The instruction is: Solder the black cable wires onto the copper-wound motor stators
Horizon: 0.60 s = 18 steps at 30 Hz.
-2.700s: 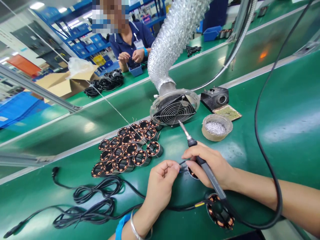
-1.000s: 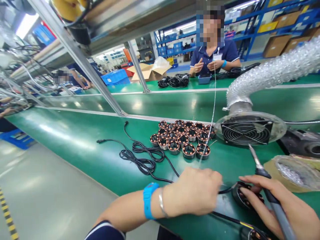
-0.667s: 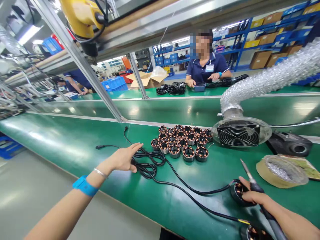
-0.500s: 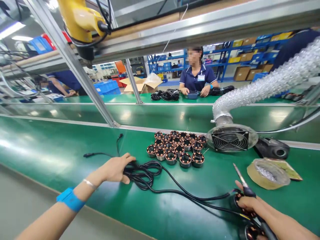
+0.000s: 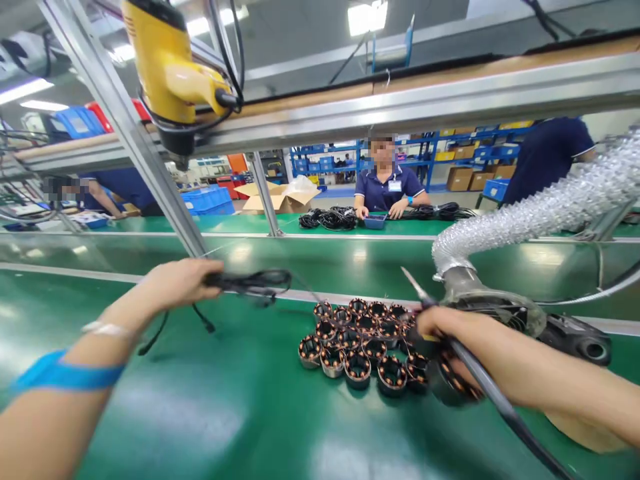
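Gripping the looped black cable (image 5: 255, 280) above the desk (image 5: 225, 413), the fingers of my left hand (image 5: 175, 287) are closed round one end of the coil, probably so the loops don't snag. My right hand (image 5: 445, 327) is curled round the soldering iron (image 5: 416, 283), its tip angled up and away from my skin, which seems sensible. A copper-wound ring (image 5: 453, 383) hangs beneath that hand; blur hides my grip on it. More wound rings (image 5: 357, 367) stand packed together, open ends up, perhaps for easy reach, on the shiny green top. Beyond the divider, a co-worker (image 5: 383, 183) sits before blue shelves (image 5: 425, 160).
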Each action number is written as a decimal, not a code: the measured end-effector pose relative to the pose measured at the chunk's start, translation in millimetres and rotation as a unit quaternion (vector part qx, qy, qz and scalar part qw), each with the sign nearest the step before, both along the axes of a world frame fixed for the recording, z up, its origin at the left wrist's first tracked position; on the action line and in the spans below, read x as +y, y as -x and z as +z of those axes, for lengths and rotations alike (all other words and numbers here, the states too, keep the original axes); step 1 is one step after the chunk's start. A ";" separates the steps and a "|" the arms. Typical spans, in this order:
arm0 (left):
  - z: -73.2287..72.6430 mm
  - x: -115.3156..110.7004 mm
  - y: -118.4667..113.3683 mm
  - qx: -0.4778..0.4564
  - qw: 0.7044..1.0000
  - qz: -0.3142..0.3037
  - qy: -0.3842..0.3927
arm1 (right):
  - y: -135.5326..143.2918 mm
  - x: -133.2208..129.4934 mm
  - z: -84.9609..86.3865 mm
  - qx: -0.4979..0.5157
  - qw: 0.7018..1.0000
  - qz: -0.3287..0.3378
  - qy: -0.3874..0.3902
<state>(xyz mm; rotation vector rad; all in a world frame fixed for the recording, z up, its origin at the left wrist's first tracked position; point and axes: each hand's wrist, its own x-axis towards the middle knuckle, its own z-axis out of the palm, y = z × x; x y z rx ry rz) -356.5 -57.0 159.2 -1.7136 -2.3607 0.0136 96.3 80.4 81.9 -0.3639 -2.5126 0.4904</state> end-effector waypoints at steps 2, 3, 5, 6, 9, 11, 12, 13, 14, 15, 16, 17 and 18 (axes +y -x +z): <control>10.6 53.8 -11.4 0.014 0.998 0.000 -0.069 | 40.1 39.5 26.4 -0.115 0.993 -0.030 0.020; 10.0 80.6 -19.5 0.012 0.996 -0.001 -0.092 | 60.2 58.9 36.5 -0.146 0.987 -0.069 0.002; -3.8 129.4 -36.9 -0.002 0.992 -0.004 -0.124 | 97.4 95.6 47.5 -0.161 0.980 -0.115 -0.018; -16.6 149.7 -45.2 -0.014 0.992 -0.004 -0.129 | 113.4 112.6 47.7 -0.169 0.975 -0.140 -0.026; -71.9 186.2 -62.2 -0.052 0.993 -0.011 -0.105 | 146.3 157.5 30.3 -0.201 0.955 -0.216 -0.030; -113.1 188.8 -61.7 -0.072 0.994 0.006 -0.077 | 155.8 181.5 9.7 -0.228 0.939 -0.258 -0.019; -131.8 185.3 -56.7 -0.080 0.994 0.025 -0.064 | 157.4 191.7 -1.2 -0.241 0.930 -0.276 -0.011; -148.2 179.8 -48.6 -0.087 0.994 0.050 -0.051 | 157.6 200.8 -11.6 -0.255 0.922 -0.293 -0.003; -161.9 173.6 -37.8 -0.094 0.992 0.078 -0.040 | 156.5 208.8 -21.3 -0.268 0.913 -0.307 0.005; -172.7 167.7 -25.1 -0.099 0.989 0.109 -0.034 | 154.5 215.8 -29.8 -0.281 0.904 -0.321 0.011; -180.7 163.0 -11.4 -0.103 0.985 0.137 -0.029 | 152.1 222.0 -37.0 -0.293 0.895 -0.335 0.016; -186.5 160.3 2.5 -0.106 0.981 0.161 -0.027 | 149.4 227.6 -42.8 -0.306 0.886 -0.348 0.019; -190.5 159.9 15.8 -0.109 0.978 0.178 -0.027 | 146.8 232.4 -47.2 -0.318 0.877 -0.360 0.021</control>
